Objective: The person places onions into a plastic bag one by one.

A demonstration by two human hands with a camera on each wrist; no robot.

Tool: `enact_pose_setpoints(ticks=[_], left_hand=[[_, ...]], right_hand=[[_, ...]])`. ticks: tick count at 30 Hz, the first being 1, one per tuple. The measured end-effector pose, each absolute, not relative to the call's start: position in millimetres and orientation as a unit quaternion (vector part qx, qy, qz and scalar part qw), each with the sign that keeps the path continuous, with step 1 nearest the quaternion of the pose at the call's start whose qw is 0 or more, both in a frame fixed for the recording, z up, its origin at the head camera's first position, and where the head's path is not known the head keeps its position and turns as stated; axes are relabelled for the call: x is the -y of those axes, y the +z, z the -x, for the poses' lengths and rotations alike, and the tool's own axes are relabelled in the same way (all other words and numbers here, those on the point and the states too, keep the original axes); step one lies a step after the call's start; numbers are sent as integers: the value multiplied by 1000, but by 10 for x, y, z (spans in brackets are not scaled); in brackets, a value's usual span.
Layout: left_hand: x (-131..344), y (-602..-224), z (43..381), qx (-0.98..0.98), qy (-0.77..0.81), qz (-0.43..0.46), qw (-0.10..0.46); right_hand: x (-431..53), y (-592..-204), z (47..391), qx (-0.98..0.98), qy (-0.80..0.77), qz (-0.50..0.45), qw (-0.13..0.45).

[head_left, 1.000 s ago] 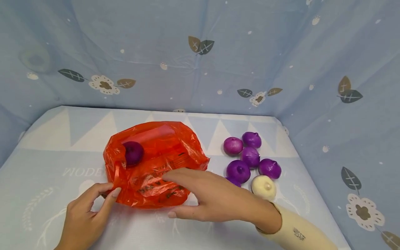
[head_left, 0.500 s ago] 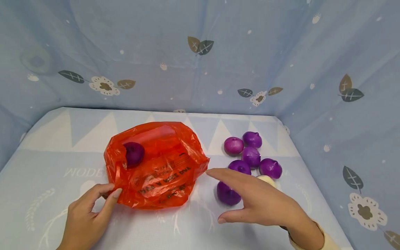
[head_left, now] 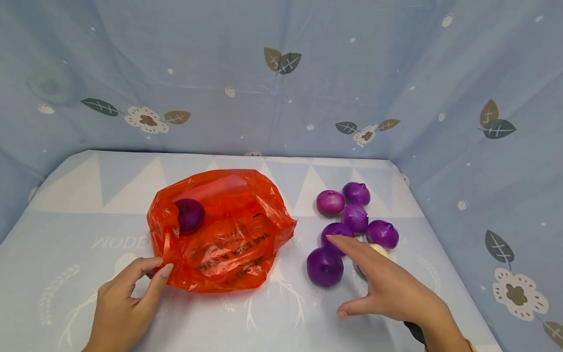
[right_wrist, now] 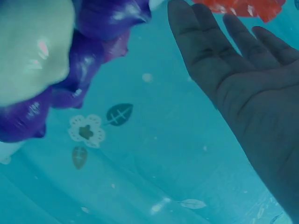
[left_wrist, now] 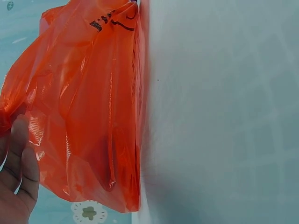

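A red plastic bag with dark printing lies on the table with its mouth spread. Inside it, at the left, sits one purple onion. My left hand pinches the bag's near left edge between thumb and fingers; the left wrist view shows the fingers at the bag's side. To the right, my right hand hovers with fingers extended and thumb apart, holding nothing. Closest to it are a purple onion and a pale onion, the latter mostly hidden behind the hand. In the right wrist view the palm is bare.
Several more purple onions, among them one at the back and one on the right, cluster on the right side of the patterned table. A blue patterned curtain rises behind the table and along its right side.
My right hand has drawn back from over the bag to the right, beside the onions, uncovering the bag's print and the nearest purple onion. My left hand keeps its pinch on the bag.
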State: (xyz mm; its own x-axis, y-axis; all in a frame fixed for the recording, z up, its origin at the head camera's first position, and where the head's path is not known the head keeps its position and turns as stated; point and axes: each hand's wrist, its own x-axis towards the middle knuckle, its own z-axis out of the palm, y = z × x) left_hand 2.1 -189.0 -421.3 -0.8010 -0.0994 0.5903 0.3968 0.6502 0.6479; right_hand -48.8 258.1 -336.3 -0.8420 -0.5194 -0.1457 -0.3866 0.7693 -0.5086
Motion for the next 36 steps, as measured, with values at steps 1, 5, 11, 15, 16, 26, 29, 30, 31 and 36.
enact_pose_setpoints(ticks=[1,5,11,15,16,26,29,30,31,36], left_hand=[[1894,-4216,-20,856,-409,88,304],[1904,-4220,-13,854,-412,92,304],[1901,-4227,-9,855,-414,88,301],[1908,-4229,-5,854,-416,92,299],[1910,-4228,-3,853,-418,93,298],[1915,-4225,0,856,-411,97,298],[1918,-4230,4,854,-412,102,300],[1922,-4229,3,854,-416,101,297],[1926,-4227,3,853,-419,101,295],[1946,-4218,-3,852,-429,97,285]], right_hand=[[-2589,-3405,485,-931,-236,241,139],[-2575,-3550,482,-940,-218,224,136],[-2493,-3673,485,-957,-155,212,127],[-2446,-3733,485,-960,-125,228,107],[-2437,-3747,487,-959,-122,234,102],[-2360,-3882,480,-961,-100,252,58],[-2348,-3901,486,-962,-96,248,58],[-2346,-3904,488,-963,-96,245,59],[-2344,-3907,491,-964,-96,241,60],[-2341,-3923,498,-966,-100,230,68]])
